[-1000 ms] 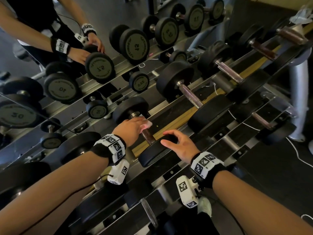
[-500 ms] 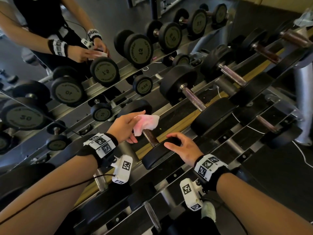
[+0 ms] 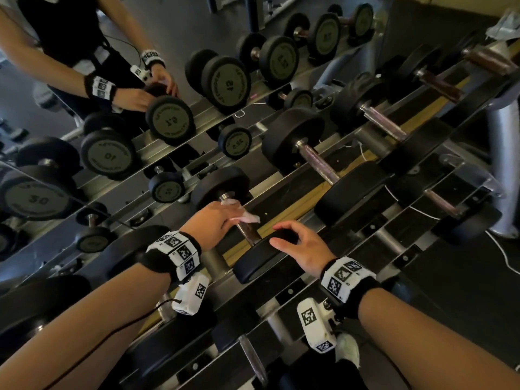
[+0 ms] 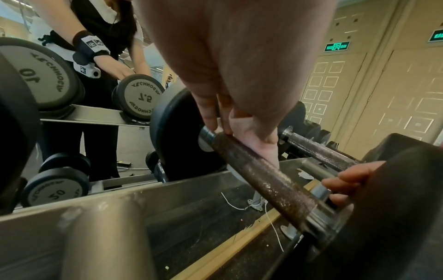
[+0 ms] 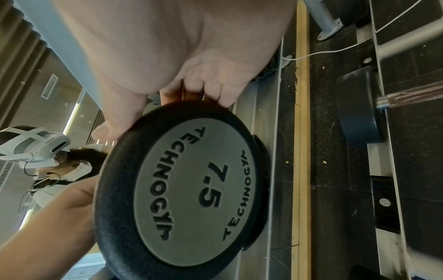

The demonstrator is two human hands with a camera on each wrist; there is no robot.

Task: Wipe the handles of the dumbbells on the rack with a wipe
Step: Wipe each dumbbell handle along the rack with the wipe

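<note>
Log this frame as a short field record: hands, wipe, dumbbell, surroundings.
left hand: presses the pink wipe onto the handle, at its far end by the far weight head
right hand: fingers curled over the near weight head, steadying it
dumbbell: 7.5 Technogym, lying on the rack
handle: dark, speckled; near part bare, not under the wipe
neighbour: larger dumbbell to the right, untouched
behind rack: mirror reflecting the person and the dumbbell ends
</note>
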